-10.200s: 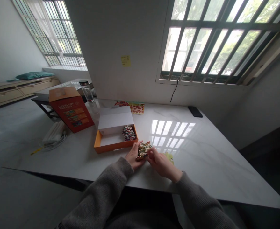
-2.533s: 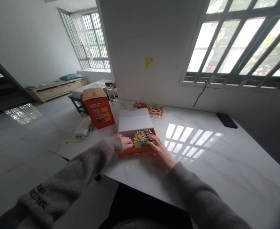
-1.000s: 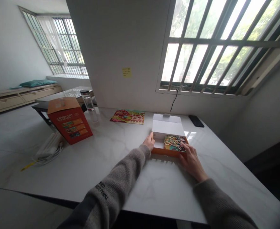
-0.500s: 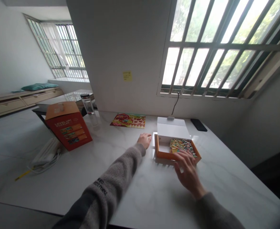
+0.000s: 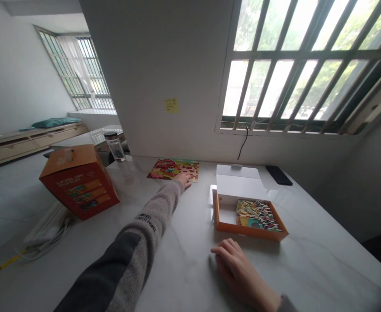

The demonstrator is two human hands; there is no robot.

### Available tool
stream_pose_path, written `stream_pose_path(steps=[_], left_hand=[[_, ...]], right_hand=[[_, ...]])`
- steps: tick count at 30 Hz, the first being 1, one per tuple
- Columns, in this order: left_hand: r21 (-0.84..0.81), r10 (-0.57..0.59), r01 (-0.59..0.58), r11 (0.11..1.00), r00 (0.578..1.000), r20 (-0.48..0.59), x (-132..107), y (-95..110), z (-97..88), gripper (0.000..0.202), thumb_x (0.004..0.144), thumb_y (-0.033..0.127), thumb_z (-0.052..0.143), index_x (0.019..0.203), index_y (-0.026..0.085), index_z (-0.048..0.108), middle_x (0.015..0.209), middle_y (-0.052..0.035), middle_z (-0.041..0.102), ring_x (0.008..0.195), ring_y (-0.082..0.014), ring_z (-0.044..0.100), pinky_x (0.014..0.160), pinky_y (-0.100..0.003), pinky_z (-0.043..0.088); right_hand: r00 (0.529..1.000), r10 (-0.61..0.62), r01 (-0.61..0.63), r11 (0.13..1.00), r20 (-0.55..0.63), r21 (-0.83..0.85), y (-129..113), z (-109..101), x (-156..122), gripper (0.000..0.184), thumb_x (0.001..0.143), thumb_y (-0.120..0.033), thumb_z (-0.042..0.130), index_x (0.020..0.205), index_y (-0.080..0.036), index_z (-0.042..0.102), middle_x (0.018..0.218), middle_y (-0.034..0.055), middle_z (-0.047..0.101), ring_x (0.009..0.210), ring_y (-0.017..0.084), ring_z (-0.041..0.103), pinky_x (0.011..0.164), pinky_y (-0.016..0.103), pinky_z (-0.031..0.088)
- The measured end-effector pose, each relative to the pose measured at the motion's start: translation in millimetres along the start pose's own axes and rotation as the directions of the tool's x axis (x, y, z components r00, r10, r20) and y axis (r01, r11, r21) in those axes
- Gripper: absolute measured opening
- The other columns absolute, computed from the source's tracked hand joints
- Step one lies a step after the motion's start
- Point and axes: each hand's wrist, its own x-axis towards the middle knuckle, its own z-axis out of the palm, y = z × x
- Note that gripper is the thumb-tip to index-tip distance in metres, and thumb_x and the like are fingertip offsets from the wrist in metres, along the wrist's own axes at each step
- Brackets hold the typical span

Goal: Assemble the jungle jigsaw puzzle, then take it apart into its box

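My left hand point(image 5: 184, 179) stretches across the white table point(image 5: 183, 260) and touches the near edge of a flat colourful puzzle picture point(image 5: 173, 169) by the wall; its fingers lie mostly flat. My right hand point(image 5: 236, 268) rests on the tabletop with its fingers slightly curled and holds nothing. Just beyond it stands an open orange box point(image 5: 247, 227) with a white lid flap point(image 5: 240, 187). Colourful puzzle pieces point(image 5: 257, 214) fill the box's right side.
A large orange-red carton point(image 5: 78, 182) leans at the left. A clear bottle with a dark cap point(image 5: 115, 147) stands behind it. A white cable bundle point(image 5: 43, 238) lies at the table's left edge. A black phone point(image 5: 278, 175) rests near the wall under the barred window.
My left hand left the box's side and reached out to the puzzle picture. My right hand drew back from the box's front edge onto the table.
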Motion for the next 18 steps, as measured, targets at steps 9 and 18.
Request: stream_pose_path(steps=[9,18], left_hand=[[0.135,0.102,-0.118,0.984,0.987,0.126,34,-17,7.2,0.033,0.095,0.036,0.051,0.121,0.019,0.064,0.11,-0.0161,0.07,0.099,-0.0269,0.067,0.087,-0.038,0.052],[0.146,0.25,-0.271,0.951,0.957,0.148,29,-10,4.8,0.04,0.093,0.011,0.039,0.125,0.024,0.059,0.118,-0.0165,0.068,0.094,-0.0262,0.068,0.084,-0.04,0.048]], right_hand=[[0.998,0.022,-0.024,0.999,0.061,0.028,4,-3,3,0.028,0.095,-0.01,0.045,0.115,-0.026,0.057,0.102,0.0065,0.059,0.095,0.023,0.054,0.084,0.038,0.048],[0.995,0.039,-0.04,0.999,0.093,0.014,5,-4,3,0.026,0.096,-0.011,0.044,0.114,-0.025,0.058,0.102,0.0065,0.059,0.096,0.022,0.052,0.085,0.039,0.048]])
